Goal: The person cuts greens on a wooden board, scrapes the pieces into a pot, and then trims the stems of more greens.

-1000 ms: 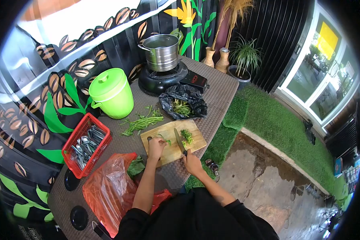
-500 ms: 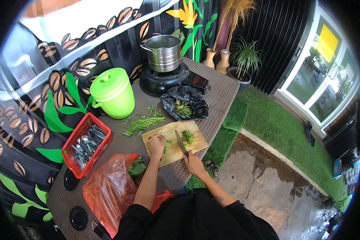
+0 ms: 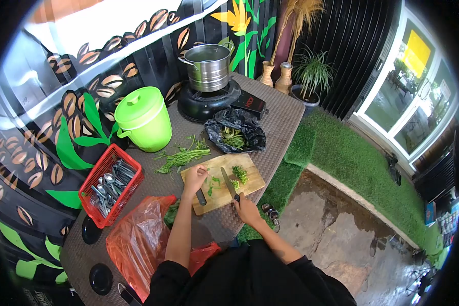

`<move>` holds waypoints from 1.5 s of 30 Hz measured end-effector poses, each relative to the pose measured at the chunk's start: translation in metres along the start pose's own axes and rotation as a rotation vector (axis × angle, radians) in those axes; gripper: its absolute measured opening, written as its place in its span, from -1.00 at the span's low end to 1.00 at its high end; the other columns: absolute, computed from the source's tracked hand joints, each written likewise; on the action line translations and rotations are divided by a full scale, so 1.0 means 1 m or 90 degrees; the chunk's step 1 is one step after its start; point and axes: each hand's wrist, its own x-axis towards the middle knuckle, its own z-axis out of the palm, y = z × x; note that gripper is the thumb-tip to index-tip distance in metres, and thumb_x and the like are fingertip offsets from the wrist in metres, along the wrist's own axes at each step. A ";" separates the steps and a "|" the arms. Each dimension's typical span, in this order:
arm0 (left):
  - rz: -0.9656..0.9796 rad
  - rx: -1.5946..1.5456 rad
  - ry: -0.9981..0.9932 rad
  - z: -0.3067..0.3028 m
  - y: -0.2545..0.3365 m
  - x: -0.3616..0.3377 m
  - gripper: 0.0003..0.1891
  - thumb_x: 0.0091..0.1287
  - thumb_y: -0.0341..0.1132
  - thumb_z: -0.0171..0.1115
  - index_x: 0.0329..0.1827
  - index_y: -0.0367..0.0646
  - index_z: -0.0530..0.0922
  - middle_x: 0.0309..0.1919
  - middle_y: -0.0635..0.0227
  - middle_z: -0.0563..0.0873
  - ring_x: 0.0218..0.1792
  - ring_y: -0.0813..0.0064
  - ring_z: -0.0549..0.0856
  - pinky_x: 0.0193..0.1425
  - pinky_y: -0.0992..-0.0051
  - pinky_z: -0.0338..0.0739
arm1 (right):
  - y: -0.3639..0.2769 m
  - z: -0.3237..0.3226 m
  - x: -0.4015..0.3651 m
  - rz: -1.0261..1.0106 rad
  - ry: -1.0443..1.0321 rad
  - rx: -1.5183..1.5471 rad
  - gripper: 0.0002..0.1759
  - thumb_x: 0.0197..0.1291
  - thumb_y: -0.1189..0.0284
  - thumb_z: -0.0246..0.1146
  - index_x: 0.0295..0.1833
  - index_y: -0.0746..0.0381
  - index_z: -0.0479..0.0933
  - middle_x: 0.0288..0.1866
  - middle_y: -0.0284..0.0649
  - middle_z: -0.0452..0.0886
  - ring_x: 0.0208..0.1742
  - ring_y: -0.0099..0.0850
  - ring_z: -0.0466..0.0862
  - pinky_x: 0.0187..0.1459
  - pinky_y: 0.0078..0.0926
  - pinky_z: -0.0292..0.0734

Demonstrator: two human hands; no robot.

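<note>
chopping board station: knife in right hand, cut greens beside the blade

at far left, a red basket (image 3: 128,197) holds loose metal cutlery (image 3: 108,183), spoons among it. a thin red plastic bag (image 3: 137,229) lies beside it, contents mostly hidden. behind stands a lidded green tub (image 3: 150,128); contents not visible. long green stems (image 3: 184,157) lie on the table (image 3: 278,120) behind the board; judged light, limp and easily bruised, best gathered mid-bundle.

the left hand (image 3: 194,180) is over the board's left side, fingers bent; whether they grip a scrap of green cannot be told. a dark handle (image 3: 201,197) lies below it on the board. a metal pot (image 3: 208,76) sits on the black stove (image 3: 201,105); its contents cannot be confirmed.

the wooden chopping board (image 3: 255,181) carries scattered leaf pieces and the knife (image 3: 226,178), judged stiff and fairly light, to be held by its handle only. an unsealed black bag (image 3: 255,138) contains greens. chopped greens (image 3: 239,174) sit right of the blade, judged soft and damp. the right hand (image 3: 247,208) has its fingers wrapped around the knife handle.
</note>
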 end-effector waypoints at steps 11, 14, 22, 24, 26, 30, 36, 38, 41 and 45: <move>-0.060 0.179 -0.062 0.013 0.002 -0.029 -0.88 -0.01 -0.46 0.36 -0.45 -0.31 0.62 -0.54 0.16 0.68 -0.48 0.37 0.69 -0.35 0.46 0.54 | -0.004 0.002 -0.003 -0.021 0.010 0.013 -0.66 0.32 0.24 0.01 -0.12 0.34 0.22 -0.43 0.23 0.56 -0.36 0.20 0.57 -0.33 0.11 0.44; -0.061 0.232 0.000 0.024 -0.010 -0.029 -0.90 0.02 -0.45 0.34 -0.46 -0.30 0.63 -0.52 0.11 0.68 -0.46 0.23 0.69 -0.33 0.36 0.54 | -0.004 0.002 -0.004 -0.020 0.002 0.007 -0.66 0.32 0.24 0.01 -0.12 0.34 0.21 -0.43 0.23 0.56 -0.36 0.20 0.57 -0.33 0.12 0.44; -0.047 0.194 0.014 0.030 -0.025 -0.029 -0.95 0.15 -0.47 0.22 -0.37 -0.27 0.59 -0.46 0.09 0.68 -0.41 0.19 0.69 -0.32 0.33 0.55 | -0.007 0.005 -0.006 -0.009 0.019 0.028 -0.66 0.32 0.24 0.00 -0.10 0.33 0.22 -0.44 0.25 0.55 -0.34 0.20 0.56 -0.31 0.12 0.42; -0.063 0.179 0.061 0.026 -0.027 -0.028 -0.94 0.15 -0.46 0.23 -0.39 -0.27 0.59 -0.48 0.10 0.68 -0.42 0.19 0.69 -0.32 0.34 0.54 | -0.009 0.004 -0.006 -0.005 0.017 0.030 -0.66 0.32 0.23 0.00 -0.10 0.33 0.22 -0.43 0.25 0.55 -0.34 0.21 0.56 -0.31 0.12 0.42; -0.079 0.162 0.107 0.025 -0.021 -0.024 -0.93 0.14 -0.45 0.23 -0.40 -0.28 0.60 -0.50 0.11 0.68 -0.43 0.19 0.69 -0.32 0.35 0.53 | -0.011 0.003 -0.007 0.001 0.016 0.031 -0.66 0.33 0.23 -0.01 -0.10 0.33 0.22 -0.43 0.25 0.55 -0.34 0.21 0.56 -0.31 0.12 0.42; -0.111 0.151 0.162 0.030 -0.012 -0.013 -0.91 0.11 -0.41 0.28 -0.43 -0.27 0.60 -0.59 0.12 0.65 -0.47 0.18 0.68 -0.33 0.32 0.52 | -0.011 0.002 -0.008 -0.010 0.018 0.026 -0.66 0.33 0.22 -0.02 -0.10 0.32 0.22 -0.44 0.24 0.56 -0.36 0.20 0.58 -0.32 0.11 0.44; -0.198 0.315 0.080 0.042 0.011 -0.003 -0.84 0.05 -0.37 0.38 -0.38 -0.27 0.64 -0.51 0.09 0.68 -0.42 0.14 0.68 -0.30 0.29 0.53 | -0.009 -0.002 -0.006 0.007 0.033 0.028 -0.66 0.33 0.22 -0.02 -0.11 0.32 0.21 -0.46 0.23 0.56 -0.37 0.19 0.59 -0.33 0.09 0.47; -0.184 0.346 0.071 0.045 0.010 -0.004 -0.83 0.04 -0.38 0.39 -0.37 -0.28 0.64 -0.47 0.09 0.69 -0.39 0.13 0.69 -0.29 0.28 0.53 | -0.006 -0.001 -0.005 0.013 0.039 0.027 -0.66 0.33 0.22 -0.01 -0.11 0.32 0.21 -0.46 0.23 0.56 -0.37 0.19 0.59 -0.33 0.09 0.47; -0.127 0.239 0.102 0.055 -0.011 -0.003 -0.87 0.06 -0.42 0.36 -0.39 -0.29 0.62 -0.43 0.07 0.68 -0.33 0.14 0.69 -0.26 0.28 0.54 | -0.006 -0.001 -0.006 0.024 0.058 0.045 -0.66 0.33 0.22 0.00 -0.10 0.32 0.21 -0.46 0.22 0.57 -0.38 0.19 0.59 -0.34 0.10 0.48; 0.025 0.177 0.019 0.050 -0.016 -0.009 -0.89 0.09 -0.49 0.31 -0.35 -0.29 0.58 -0.38 0.08 0.69 -0.29 0.18 0.70 -0.19 0.33 0.54 | -0.009 0.002 -0.010 0.042 0.053 0.033 -0.65 0.32 0.22 0.00 -0.10 0.32 0.21 -0.45 0.22 0.57 -0.38 0.17 0.60 -0.34 0.10 0.48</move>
